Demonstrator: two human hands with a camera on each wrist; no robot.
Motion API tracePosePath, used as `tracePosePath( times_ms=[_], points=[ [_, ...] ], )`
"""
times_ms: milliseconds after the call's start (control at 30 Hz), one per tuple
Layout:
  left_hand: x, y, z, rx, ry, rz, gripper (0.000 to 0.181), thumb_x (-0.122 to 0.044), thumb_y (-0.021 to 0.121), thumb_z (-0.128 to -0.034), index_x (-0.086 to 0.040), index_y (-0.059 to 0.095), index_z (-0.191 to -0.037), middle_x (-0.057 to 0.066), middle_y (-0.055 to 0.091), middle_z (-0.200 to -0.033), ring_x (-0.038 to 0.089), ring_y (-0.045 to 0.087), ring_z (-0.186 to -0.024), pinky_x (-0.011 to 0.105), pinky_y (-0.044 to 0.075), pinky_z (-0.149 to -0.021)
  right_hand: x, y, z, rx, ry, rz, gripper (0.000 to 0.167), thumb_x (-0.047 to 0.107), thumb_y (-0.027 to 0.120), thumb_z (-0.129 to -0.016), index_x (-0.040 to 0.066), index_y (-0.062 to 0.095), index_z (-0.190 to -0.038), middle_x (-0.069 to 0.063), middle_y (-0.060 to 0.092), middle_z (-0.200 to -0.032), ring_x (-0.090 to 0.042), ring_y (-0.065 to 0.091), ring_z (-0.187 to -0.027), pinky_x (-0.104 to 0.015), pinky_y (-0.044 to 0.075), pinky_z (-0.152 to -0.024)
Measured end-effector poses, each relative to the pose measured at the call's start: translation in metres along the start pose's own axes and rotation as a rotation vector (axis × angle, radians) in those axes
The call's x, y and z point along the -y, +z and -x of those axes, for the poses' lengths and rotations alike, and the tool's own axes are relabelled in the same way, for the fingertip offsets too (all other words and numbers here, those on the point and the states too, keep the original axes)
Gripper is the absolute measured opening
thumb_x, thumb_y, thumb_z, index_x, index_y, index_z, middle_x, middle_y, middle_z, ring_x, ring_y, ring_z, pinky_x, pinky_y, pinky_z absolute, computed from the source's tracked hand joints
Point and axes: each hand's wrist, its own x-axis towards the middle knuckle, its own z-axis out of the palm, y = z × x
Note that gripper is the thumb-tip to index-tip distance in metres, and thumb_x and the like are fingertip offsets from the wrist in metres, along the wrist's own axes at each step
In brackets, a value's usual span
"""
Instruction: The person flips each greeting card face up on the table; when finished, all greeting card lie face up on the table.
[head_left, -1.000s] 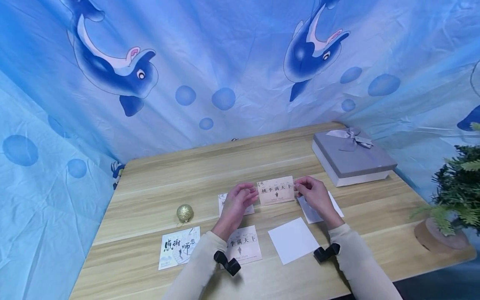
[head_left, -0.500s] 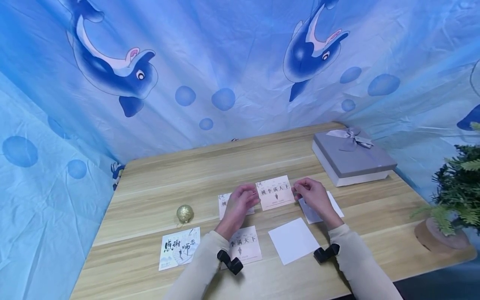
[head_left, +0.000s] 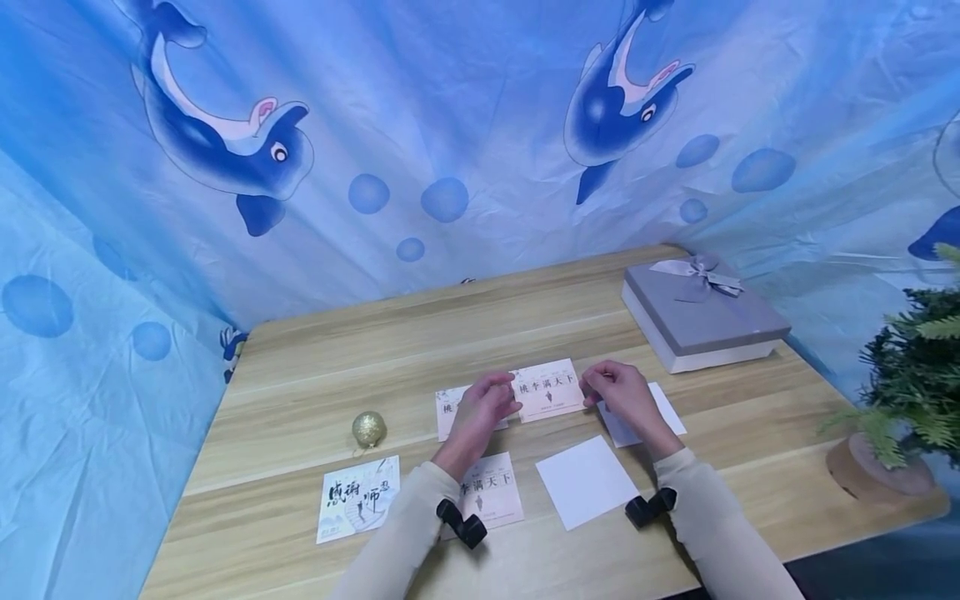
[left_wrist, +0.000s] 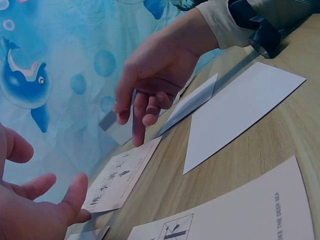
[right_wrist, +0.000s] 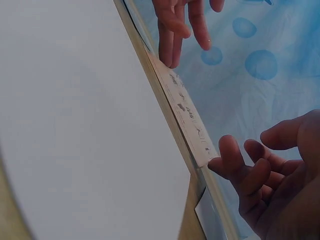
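A printed card point(head_left: 549, 393) with a row of black characters lies on the wooden table between both hands. At its left edge, my left hand point(head_left: 477, 414) has relaxed fingers; in the left wrist view the fingers of that hand point(left_wrist: 42, 207) are spread and pinch nothing. My right hand point(head_left: 626, 400) is at the card's right edge. Its fingers, loosely bent in the right wrist view, touch or nearly touch the card's corner point(right_wrist: 205, 159). Partly behind my left hand lies a similar card point(head_left: 448, 408). Beneath my right forearm is a white card point(head_left: 667, 408), partly hidden.
Nearer the front lie a blank white card point(head_left: 587, 482), a pink printed card point(head_left: 491, 492) and a white calligraphy card point(head_left: 358, 498). A gold glitter ball point(head_left: 369, 428) sits at left. A grey gift box point(head_left: 705, 308) and a potted plant point(head_left: 881, 467) stand at right.
The printed card has come down from a tilted, held position to lie flat on the table. The fingers of both hands have loosened from its edges.
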Motion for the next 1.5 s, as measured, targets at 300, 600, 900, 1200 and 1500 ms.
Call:
tracePosePath(
  times_ms=[300, 600, 900, 1200, 1500],
  points=[
    [0.0001, 0.0014, -0.0004, 0.023, -0.027, -0.050, 0.044, -0.008, 0.049, -0.0941, 0.007, 0.047, -0.136, 0.014, 0.047, -0.111, 0.036, 0.051, -0.115, 0.039, 0.050, -0.101, -0.0007, -0.0004, -0.0012, 0.033, 0.011, 0.016, 0.026, 0.019, 0.055, -0.099, -0.003, 0.065, -0.106, -0.019, 0.070, -0.099, -0.016, 0.068, -0.071, -0.028, 0.048, -0.056],
    [-0.0001, 0.0041, 0.0011, 0.024, -0.042, -0.070, 0.044, -0.008, 0.046, -0.0956, 0.007, 0.048, -0.137, 0.018, 0.045, -0.110, 0.040, 0.054, -0.113, 0.036, 0.053, -0.097, -0.0011, -0.0013, 0.0000, 0.037, 0.005, 0.029, 0.026, 0.020, 0.055, -0.098, -0.002, 0.066, -0.106, -0.019, 0.069, -0.100, -0.019, 0.069, -0.073, -0.030, 0.049, -0.057],
    [0.0008, 0.0039, 0.0012, 0.008, -0.046, -0.096, 0.044, -0.007, 0.046, -0.0942, 0.006, 0.050, -0.136, 0.015, 0.045, -0.105, 0.037, 0.055, -0.110, 0.034, 0.055, -0.094, -0.0010, 0.0002, -0.0006, 0.037, 0.005, 0.056, 0.027, 0.022, 0.055, -0.099, -0.002, 0.065, -0.107, -0.018, 0.069, -0.099, -0.017, 0.068, -0.073, -0.031, 0.050, -0.059],
    [0.0031, 0.0039, 0.0028, 0.006, -0.057, -0.091, 0.044, -0.006, 0.046, -0.0931, 0.007, 0.050, -0.134, 0.010, 0.043, -0.098, 0.039, 0.057, -0.108, 0.035, 0.054, -0.095, -0.0056, 0.0016, 0.0005, 0.040, 0.006, 0.063, 0.026, 0.021, 0.055, -0.099, -0.002, 0.065, -0.108, -0.016, 0.070, -0.099, -0.017, 0.068, -0.073, -0.030, 0.050, -0.058],
    [0.0028, 0.0040, 0.0021, -0.006, -0.053, -0.095, 0.041, -0.007, 0.045, -0.0946, 0.007, 0.051, -0.133, 0.015, 0.045, -0.105, 0.039, 0.058, -0.110, 0.034, 0.055, -0.094, -0.0025, 0.0010, -0.0004, 0.037, 0.008, 0.070, 0.026, 0.021, 0.055, -0.099, -0.002, 0.065, -0.107, -0.017, 0.069, -0.100, -0.017, 0.068, -0.073, -0.031, 0.050, -0.059]
  ],
)
